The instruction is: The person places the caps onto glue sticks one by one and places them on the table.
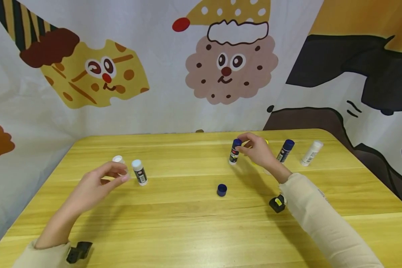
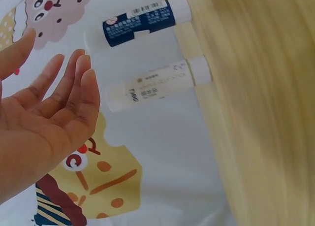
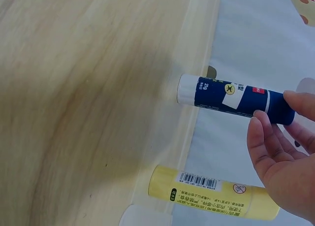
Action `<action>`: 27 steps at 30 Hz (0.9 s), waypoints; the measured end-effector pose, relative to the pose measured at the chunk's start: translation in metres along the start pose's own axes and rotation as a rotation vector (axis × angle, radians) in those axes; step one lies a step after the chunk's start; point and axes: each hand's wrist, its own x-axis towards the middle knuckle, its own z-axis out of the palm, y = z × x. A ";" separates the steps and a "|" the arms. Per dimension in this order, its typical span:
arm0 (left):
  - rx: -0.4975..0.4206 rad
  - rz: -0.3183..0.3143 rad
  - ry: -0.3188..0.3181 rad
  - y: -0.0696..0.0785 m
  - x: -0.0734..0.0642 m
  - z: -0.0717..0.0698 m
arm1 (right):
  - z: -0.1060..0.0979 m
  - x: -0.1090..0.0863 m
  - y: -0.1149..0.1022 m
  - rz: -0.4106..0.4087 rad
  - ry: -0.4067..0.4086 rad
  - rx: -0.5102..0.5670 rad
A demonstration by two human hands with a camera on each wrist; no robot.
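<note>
In the head view my right hand (image 1: 258, 150) pinches the dark blue cap of an upright blue-and-white glue stick (image 1: 233, 156). Thumb and fingers are at that cap in the right wrist view, with the navy label (image 3: 231, 95) bare below them. My left hand (image 1: 98, 182) hovers at the left, fingers loosely bent and holding nothing. Just behind its fingertips stands a white glue stick (image 2: 157, 85), partly hidden in the head view. Beside that one is a glue stick with a navy label and pale top (image 1: 139, 172). A loose dark blue cap (image 1: 222, 190) lies mid-table.
A yellow glue stick (image 3: 211, 191) stands behind my right hand, mostly hidden in the head view. Farther right are another blue-capped glue stick (image 1: 286, 149) and a white one (image 1: 311, 153). A patterned cloth (image 1: 167, 93) hangs behind the wooden table (image 1: 174, 227).
</note>
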 end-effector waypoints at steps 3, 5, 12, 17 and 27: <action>0.005 -0.003 0.017 -0.006 0.001 0.000 | -0.001 -0.001 0.001 -0.003 0.000 -0.005; 0.008 0.000 0.031 -0.011 0.001 0.000 | -0.002 -0.001 0.001 -0.003 -0.001 -0.015; 0.053 -0.056 0.057 -0.027 0.004 -0.007 | -0.005 -0.003 0.000 0.000 0.000 -0.047; 0.063 -0.115 0.059 -0.038 0.006 -0.010 | -0.006 -0.004 0.000 -0.013 0.000 -0.054; 0.024 -0.157 0.010 -0.053 0.018 -0.009 | -0.007 -0.005 0.003 -0.035 0.002 -0.060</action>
